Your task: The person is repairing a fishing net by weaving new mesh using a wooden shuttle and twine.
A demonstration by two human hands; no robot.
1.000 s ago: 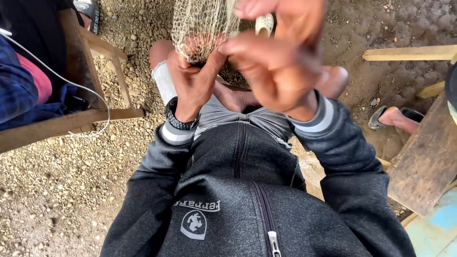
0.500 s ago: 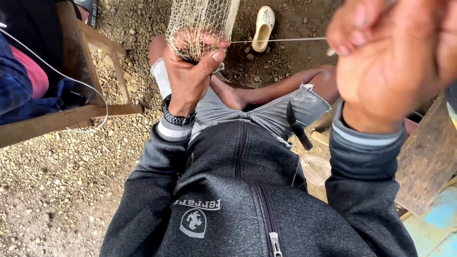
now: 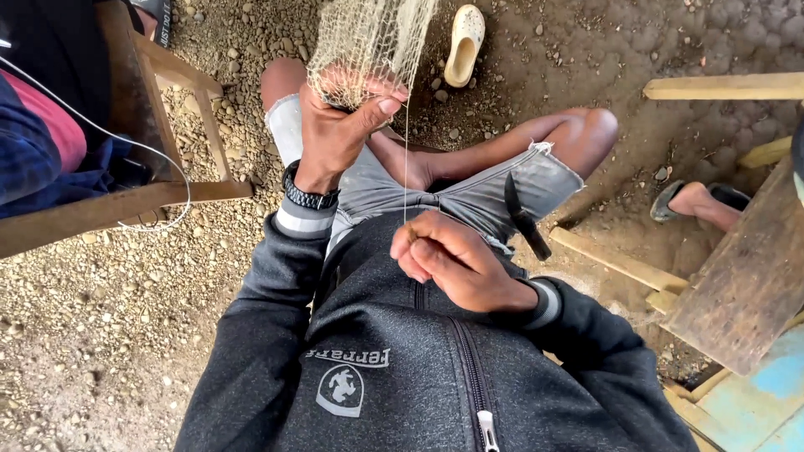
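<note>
Beige net (image 3: pixel 368 42) bunched in left hand (image 3: pixel 339 134) fingers; right hand (image 3: pixel 452 264) fingers pinch twine (image 3: pixel 406 167) below.

**Gravel ground, rough timber all around**

The floor is bare earth (image 3: pixel 636 50) strewn with small stones, packed darker toward the top and looser and paler with gravel (image 3: pixel 92 335) out past the left hand's side. A wooden chair frame (image 3: pixel 167 142) of plain brown slats stands on that same side, with a thin white cord (image 3: pixel 126 151) draped across it. A pale clog (image 3: pixel 463 43) lies on the dirt ahead. Beyond the right hand's side are loose wooden battens (image 3: pixel 727 85), a weathered plank bench (image 3: pixel 745 276) and a strip of blue-painted board (image 3: pixel 775 402). Even, soft daylight falls everywhere.
</note>
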